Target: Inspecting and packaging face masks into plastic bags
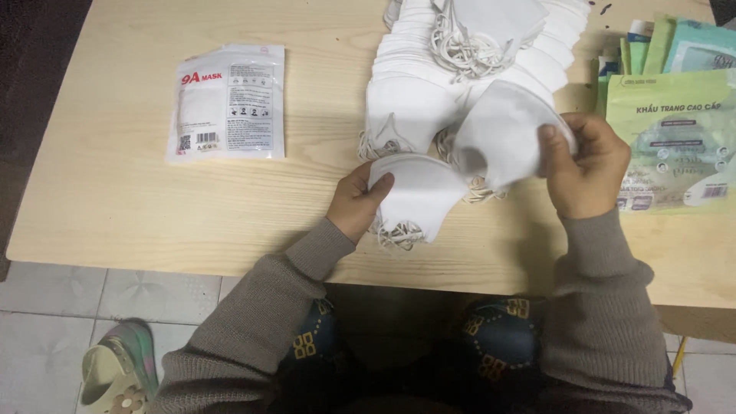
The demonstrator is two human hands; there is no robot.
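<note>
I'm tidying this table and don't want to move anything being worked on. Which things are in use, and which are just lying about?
In use:
- folded white mask under the left hand
- white mask held by the right hand
- pile of white masks behind them

Lying about:
- sealed white mask packet, far left
- green packets at the right edge
- sandal on the floor

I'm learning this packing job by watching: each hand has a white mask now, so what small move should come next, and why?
Probably lay the right hand's mask onto the left hand's mask: both are folded, white and already nearly edge to edge above the table.
</note>
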